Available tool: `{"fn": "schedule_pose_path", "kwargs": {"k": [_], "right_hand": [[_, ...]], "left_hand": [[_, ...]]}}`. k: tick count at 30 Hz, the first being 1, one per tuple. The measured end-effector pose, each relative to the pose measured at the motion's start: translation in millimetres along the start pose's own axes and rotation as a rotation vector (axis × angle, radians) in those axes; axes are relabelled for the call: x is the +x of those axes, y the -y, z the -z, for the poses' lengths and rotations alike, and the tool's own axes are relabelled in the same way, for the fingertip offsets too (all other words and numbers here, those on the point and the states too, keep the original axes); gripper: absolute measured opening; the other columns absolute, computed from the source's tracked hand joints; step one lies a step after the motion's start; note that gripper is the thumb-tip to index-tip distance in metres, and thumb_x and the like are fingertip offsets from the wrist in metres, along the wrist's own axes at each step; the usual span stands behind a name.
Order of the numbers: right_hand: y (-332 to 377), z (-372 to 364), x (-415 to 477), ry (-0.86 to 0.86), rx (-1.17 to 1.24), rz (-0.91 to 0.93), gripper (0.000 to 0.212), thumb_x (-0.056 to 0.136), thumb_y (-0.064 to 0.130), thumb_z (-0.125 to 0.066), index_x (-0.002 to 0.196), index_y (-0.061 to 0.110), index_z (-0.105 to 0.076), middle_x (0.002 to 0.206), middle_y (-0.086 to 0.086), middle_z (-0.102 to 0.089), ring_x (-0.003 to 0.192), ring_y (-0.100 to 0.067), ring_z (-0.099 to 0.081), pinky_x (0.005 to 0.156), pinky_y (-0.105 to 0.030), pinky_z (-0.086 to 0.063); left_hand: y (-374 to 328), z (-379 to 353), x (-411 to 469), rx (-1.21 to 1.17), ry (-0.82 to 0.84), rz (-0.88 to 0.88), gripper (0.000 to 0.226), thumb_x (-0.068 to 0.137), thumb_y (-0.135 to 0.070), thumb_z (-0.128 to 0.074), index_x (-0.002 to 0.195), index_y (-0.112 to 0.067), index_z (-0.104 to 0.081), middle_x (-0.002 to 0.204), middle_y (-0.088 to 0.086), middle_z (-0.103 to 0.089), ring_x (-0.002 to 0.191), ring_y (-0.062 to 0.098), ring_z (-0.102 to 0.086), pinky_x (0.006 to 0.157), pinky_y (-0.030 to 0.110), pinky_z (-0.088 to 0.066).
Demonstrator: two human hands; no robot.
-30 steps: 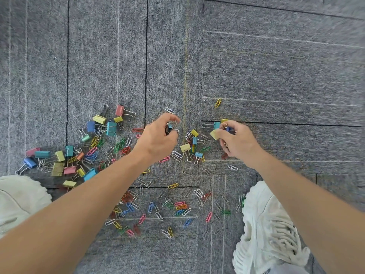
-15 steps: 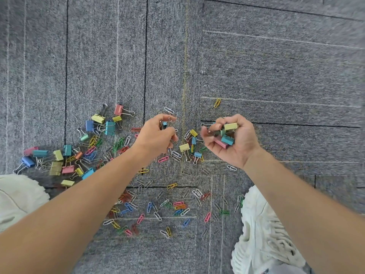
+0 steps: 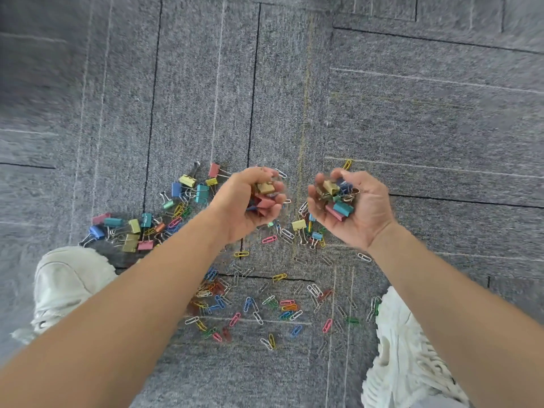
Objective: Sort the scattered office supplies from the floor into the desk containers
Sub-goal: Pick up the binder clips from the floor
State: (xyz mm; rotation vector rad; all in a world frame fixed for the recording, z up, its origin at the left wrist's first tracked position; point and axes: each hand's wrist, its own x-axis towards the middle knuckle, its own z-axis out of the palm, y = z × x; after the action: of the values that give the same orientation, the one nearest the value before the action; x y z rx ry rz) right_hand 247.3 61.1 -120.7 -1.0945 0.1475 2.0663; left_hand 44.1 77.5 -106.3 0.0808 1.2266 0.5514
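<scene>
Above the grey carpet tiles (image 3: 412,113), the left hand (image 3: 244,210) and right hand (image 3: 362,213) each cup a load of binder clips (image 3: 343,208), fingers (image 3: 314,203) curled round them, likely so none spill before reaching containers, which are out of view. Loose binder clips (image 3: 188,181) lie at nine o'clock of the hands, paper clips (image 3: 250,304) at six, between white shoes (image 3: 412,348).

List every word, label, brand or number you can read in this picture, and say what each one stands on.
No readable text: none can be made out. The binder clips gripped in the left hand and right hand, the paper clips on the carpet, the left shoe and the right shoe show no legible print; any marks are too small or blurred.
</scene>
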Motion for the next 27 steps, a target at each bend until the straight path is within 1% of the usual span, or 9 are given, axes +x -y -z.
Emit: {"fn": "schedule_pose_path", "kwargs": {"k": [3,5,8,12,15,17,20,22,27], "right_hand": [[2.4,-45.6,-9.9,-0.067,-0.218,-0.012,0.027,0.092,0.032,-0.05,0.072,0.016,-0.058,0.09,-0.009,-0.067,0.079,-0.024,-0.065,0.064,-0.032,-0.054],[5.4,-88.4,-24.8,-0.134,-0.439,-0.012,0.022,0.095,0.029,-0.054,0.08,0.013,-0.056,0.088,-0.008,-0.065,0.073,-0.02,-0.061,0.056,-0.028,-0.049],[11.6,-163.6,-65.2,-0.141,-0.696,-0.022,0.013,0.094,0.021,-0.061,0.093,0.009,-0.055,0.085,-0.005,-0.06,0.069,-0.016,-0.054,0.056,-0.025,-0.045],[9.0,-271.1,-150.9,-0.065,-0.854,0.059,0.008,0.09,0.011,-0.065,0.085,0.01,-0.059,0.08,-0.006,-0.057,0.065,-0.017,-0.052,0.051,-0.025,-0.042],[-7.5,-341.9,-231.8,0.016,-0.919,0.128,0.022,0.086,-0.002,-0.064,0.071,0.012,-0.055,0.073,-0.007,-0.055,0.059,-0.018,-0.049,0.045,-0.024,-0.038],[-24.7,-382.9,-286.9,0.08,-0.985,0.177,0.031,0.083,-0.007,-0.064,0.067,0.015,-0.05,0.069,-0.007,-0.052,0.055,-0.018,-0.047,0.045,-0.022,-0.04],[-54.8,-435.5,-367.6,0.173,-1.09,0.273,0.032,0.082,-0.008,-0.065,0.068,0.016,-0.048,0.072,-0.008,-0.051,0.058,-0.017,-0.046,0.051,-0.024,-0.047],[-75.8,-463.8,-415.5,0.238,-1.155,0.327,0.03,0.082,-0.008,-0.064,0.068,0.014,-0.048,0.074,-0.01,-0.052,0.06,-0.017,-0.045,0.053,-0.024,-0.049],[-157.6,-531.7,-513.3,0.464,-1.223,0.401,0.032,0.085,-0.011,-0.059,0.069,0.013,-0.045,0.079,-0.011,-0.046,0.057,-0.015,-0.041,0.049,-0.021,-0.041]], "left_hand": [[-27.5,3.0,-35.3,0.051,-0.073,-0.069,0.011,0.093,-0.02,-0.054,0.086,-0.012,-0.056,0.075,0.005,-0.062,0.057,0.014,-0.056,0.045,0.022,-0.043],[-50.1,4.2,-69.7,0.14,-0.161,-0.145,0.021,0.094,-0.027,-0.057,0.076,-0.016,-0.053,0.068,0.003,-0.058,0.051,0.013,-0.052,0.044,0.022,-0.034],[-89.5,1.4,-141.0,0.209,-0.226,-0.264,0.034,0.095,-0.035,-0.056,0.067,-0.018,-0.05,0.06,0.002,-0.053,0.049,0.014,-0.046,0.045,0.022,-0.026],[-135.5,-3.8,-268.3,0.369,-0.26,-0.471,0.034,0.095,-0.032,-0.06,0.067,-0.019,-0.048,0.062,0.001,-0.05,0.045,0.012,-0.044,0.046,0.021,-0.024],[-151.9,-4.2,-378.5,0.505,-0.311,-0.62,0.034,0.092,-0.025,-0.066,0.066,-0.018,-0.046,0.057,0.003,-0.048,0.042,0.016,-0.041,0.042,0.019,-0.024],[-153.1,-0.3,-450.6,0.574,-0.368,-0.717,0.035,0.09,-0.024,-0.069,0.064,-0.016,-0.047,0.053,0.004,-0.049,0.042,0.018,-0.042,0.039,0.018,-0.027],[-141.5,9.0,-556.1,0.592,-0.442,-0.845,0.037,0.089,-0.025,-0.071,0.062,-0.016,-0.046,0.052,0.003,-0.049,0.038,0.014,-0.043,0.038,0.018,-0.028],[-123.9,17.2,-622.7,0.629,-0.463,-0.894,0.038,0.088,-0.024,-0.071,0.062,-0.017,-0.045,0.054,0.005,-0.047,0.04,0.015,-0.041,0.039,0.018,-0.027],[-72.5,75.3,-763.3,0.661,-0.627,-0.987,0.045,0.085,-0.022,-0.074,0.057,-0.021,-0.039,0.051,0.002,-0.043,0.043,0.016,-0.042,0.041,0.02,-0.025]]}}
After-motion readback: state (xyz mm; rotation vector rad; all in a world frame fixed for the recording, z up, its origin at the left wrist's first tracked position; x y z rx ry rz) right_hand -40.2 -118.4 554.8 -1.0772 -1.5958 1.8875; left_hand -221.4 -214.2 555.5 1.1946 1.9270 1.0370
